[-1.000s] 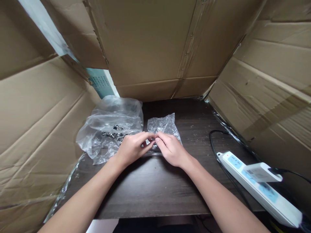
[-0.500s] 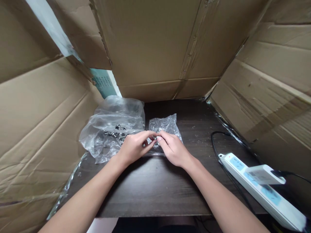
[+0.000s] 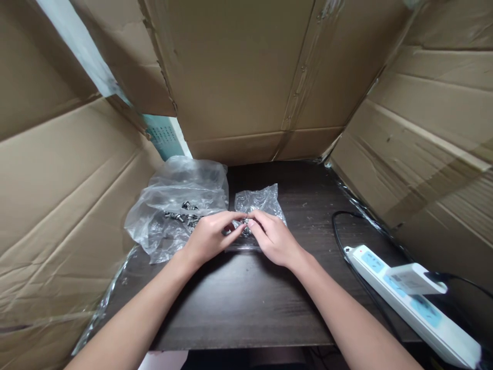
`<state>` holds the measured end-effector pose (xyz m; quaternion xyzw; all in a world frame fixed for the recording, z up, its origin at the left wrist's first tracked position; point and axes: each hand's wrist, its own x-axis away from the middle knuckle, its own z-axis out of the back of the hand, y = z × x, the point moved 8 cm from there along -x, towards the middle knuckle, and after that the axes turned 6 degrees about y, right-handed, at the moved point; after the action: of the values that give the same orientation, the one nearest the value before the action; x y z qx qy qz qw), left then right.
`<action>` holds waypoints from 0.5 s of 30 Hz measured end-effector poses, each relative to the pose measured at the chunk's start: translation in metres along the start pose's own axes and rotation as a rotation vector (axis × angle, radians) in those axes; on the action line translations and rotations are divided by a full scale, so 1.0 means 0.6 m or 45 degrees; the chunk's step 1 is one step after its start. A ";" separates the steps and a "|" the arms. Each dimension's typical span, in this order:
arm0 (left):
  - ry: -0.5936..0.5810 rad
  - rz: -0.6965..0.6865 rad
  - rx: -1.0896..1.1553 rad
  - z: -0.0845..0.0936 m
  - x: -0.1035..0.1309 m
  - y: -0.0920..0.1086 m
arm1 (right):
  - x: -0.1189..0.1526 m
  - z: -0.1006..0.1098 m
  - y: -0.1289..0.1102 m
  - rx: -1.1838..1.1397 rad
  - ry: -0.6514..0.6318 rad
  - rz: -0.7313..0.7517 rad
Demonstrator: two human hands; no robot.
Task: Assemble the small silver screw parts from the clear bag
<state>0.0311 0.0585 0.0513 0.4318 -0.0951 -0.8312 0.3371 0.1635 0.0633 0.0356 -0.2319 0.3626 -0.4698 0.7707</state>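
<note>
My left hand [image 3: 216,231] and my right hand [image 3: 272,235] meet at the fingertips over a small clear plastic bag [image 3: 265,198]. Both are closed in a pinch around a small metal part [image 3: 247,221], mostly hidden by the fingers; its exact kind I cannot make out. More shiny metal bits show in the small bag just below the fingertips. Left of my left hand, a larger clear plastic bag [image 3: 154,205] lies spread out, with several metal screws or bolts [image 3: 187,213] on it.
Cardboard walls [image 3: 246,67] enclose the dark wooden table [image 3: 239,303] at the back and sides. A white power strip [image 3: 408,303] with a plugged-in white adapter [image 3: 412,277] lies at the right, its black cable [image 3: 337,234] looping beside it. A printed greenish sheet [image 3: 165,134] shows through a gap.
The view has shifted slightly. Both hands stay together at the same spot over the small bag, with only a slight change in the fingers around the metal part.
</note>
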 end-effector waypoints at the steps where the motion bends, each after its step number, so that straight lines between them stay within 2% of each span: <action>1: -0.004 0.002 -0.005 0.000 0.000 -0.001 | 0.000 0.001 -0.001 -0.001 0.010 0.007; 12: 0.004 -0.063 -0.109 -0.003 0.001 0.003 | -0.002 0.001 0.003 0.162 0.002 -0.013; 15: 0.003 -0.049 -0.117 -0.002 0.001 0.002 | -0.002 0.005 -0.001 0.125 0.020 -0.009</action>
<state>0.0323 0.0574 0.0508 0.4185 -0.0482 -0.8405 0.3407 0.1654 0.0641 0.0381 -0.1914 0.3445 -0.4916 0.7766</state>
